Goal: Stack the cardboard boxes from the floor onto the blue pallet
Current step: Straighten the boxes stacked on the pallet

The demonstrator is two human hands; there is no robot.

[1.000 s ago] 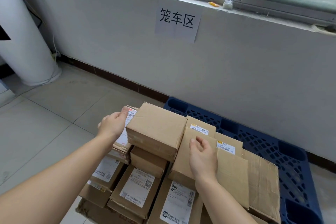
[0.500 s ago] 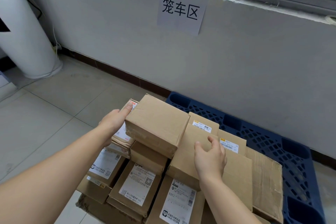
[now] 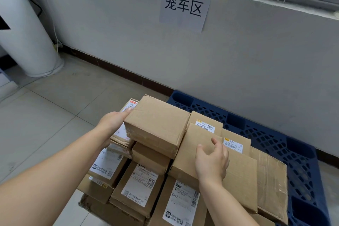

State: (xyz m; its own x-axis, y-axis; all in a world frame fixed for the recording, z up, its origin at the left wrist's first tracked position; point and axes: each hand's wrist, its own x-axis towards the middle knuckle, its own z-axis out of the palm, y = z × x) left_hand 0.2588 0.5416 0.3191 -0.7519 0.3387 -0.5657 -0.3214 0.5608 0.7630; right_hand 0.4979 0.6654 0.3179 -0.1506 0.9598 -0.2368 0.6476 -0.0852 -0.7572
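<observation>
Head view, left hand [image 3: 111, 121] straight-fingered against top box [image 3: 157, 124], right hand [image 3: 211, 163] relaxed on flat box [image 3: 240, 176]

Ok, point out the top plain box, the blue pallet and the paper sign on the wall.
top plain box [image 3: 159, 121], head view, middle of its top face.
blue pallet [image 3: 275, 139], head view, bare lattice behind the boxes.
paper sign [image 3: 184, 12], head view, centre of the sheet.

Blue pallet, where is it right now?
Head view, lower right: the blue pallet lies beside the wall, behind and right of the box pile.
</observation>
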